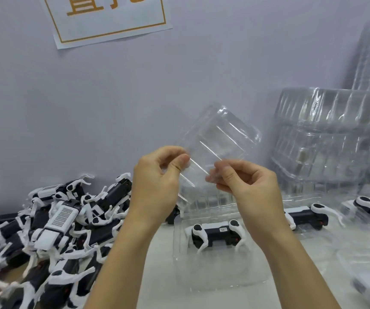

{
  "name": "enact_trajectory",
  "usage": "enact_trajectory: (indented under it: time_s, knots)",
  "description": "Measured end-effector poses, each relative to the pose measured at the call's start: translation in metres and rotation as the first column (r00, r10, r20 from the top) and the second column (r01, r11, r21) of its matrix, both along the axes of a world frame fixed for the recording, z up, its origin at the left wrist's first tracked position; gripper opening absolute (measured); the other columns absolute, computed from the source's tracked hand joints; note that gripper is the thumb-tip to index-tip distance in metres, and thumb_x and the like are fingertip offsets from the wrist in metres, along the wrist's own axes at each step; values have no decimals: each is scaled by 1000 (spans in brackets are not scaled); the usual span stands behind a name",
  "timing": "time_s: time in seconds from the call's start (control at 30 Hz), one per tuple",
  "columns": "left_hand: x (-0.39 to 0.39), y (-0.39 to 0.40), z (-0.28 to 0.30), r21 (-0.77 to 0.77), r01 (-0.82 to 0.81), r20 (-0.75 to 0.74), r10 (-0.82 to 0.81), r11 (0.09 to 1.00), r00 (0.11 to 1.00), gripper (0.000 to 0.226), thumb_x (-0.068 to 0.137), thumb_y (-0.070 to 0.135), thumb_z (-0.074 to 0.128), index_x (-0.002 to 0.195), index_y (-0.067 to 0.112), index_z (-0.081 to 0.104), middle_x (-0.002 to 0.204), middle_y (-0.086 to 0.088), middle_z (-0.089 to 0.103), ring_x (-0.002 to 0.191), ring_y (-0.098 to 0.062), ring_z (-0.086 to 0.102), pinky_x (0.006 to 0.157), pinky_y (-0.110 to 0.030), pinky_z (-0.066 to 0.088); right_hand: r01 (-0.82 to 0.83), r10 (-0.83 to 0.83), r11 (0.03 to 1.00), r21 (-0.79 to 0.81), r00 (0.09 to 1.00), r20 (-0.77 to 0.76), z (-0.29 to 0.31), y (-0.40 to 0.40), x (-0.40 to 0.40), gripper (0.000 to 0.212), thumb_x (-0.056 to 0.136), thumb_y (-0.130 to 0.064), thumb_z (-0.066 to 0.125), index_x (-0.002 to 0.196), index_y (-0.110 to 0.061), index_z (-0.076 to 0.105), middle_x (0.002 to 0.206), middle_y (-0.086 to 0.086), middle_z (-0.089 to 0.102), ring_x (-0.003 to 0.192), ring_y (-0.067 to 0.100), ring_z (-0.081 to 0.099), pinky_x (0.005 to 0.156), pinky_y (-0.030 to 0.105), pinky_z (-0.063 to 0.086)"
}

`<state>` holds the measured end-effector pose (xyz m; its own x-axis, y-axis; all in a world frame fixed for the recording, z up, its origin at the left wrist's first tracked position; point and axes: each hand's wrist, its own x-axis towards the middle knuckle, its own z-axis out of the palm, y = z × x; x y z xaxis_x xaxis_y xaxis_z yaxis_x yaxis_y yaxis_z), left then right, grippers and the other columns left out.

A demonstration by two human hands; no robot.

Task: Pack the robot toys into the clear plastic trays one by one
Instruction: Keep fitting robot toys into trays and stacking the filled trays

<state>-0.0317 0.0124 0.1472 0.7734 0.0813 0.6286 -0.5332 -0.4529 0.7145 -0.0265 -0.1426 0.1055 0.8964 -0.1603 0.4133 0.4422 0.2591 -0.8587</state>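
Nearest the camera, two bare forearms were raised from the lower edge of the view toward a clear plastic tray that was held up in the air in front of the wall. The left hand was curled at the tray's lower left edge, which was pinched between thumb and bent fingers. The right hand was closed on the tray's lower right corner, the thin plastic being nipped between thumb and fingertips. The tray was tilted, its ribbed moulded face being turned toward the viewer.

Below the hands, a second clear tray was laid flat on the pale table, and a black-and-white robot toy was seated in its upper part, with its white legs pointed downward. To the left, a large heap of robot toys was piled against the wall, legs and bodies tangled together. To the right, further toys in trays were set out along the table, and one more was cut off at the lower right corner. Behind these, a stack of empty clear trays was leaned against the wall. A paper sign with an orange border was fixed to the wall at the upper left.
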Motion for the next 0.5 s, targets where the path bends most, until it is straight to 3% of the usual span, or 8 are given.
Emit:
enact_trajectory:
  time_s: [0.2, 0.4, 0.5]
  knots:
    - [-7, 12, -18, -201, -49, -86, 32, 978, 996, 19, 97, 22, 61, 83, 22, 74, 75, 4, 72, 71, -3, 65, 65, -9, 46, -77, 78, 996, -36, 997, 28, 5, 9, -7, 8, 89, -12, 69, 89, -7, 75, 78, 7, 77, 73, 22, 76, 66, 24, 59]
    - [-8, 20, -21, -334, -30, -233, -51, 942, 971, 24, 97, 24, 60, 80, 19, 76, 76, 0, 73, 73, -10, 65, 79, -31, 50, -139, 141, 988, -60, 990, 20, 6, 12, -10, 22, 74, -27, 70, 88, -11, 77, 80, 9, 77, 75, 24, 76, 66, 24, 59]
    - [-8, 22, -20, -352, -23, -241, -67, 936, 968, 26, 97, 23, 60, 79, 19, 77, 76, -1, 73, 73, -10, 66, 77, -30, 49, -164, 166, 985, -52, 986, 18, 5, 12, -10, 21, 74, -29, 69, 87, -15, 78, 82, 10, 77, 77, 25, 76, 65, 22, 57]
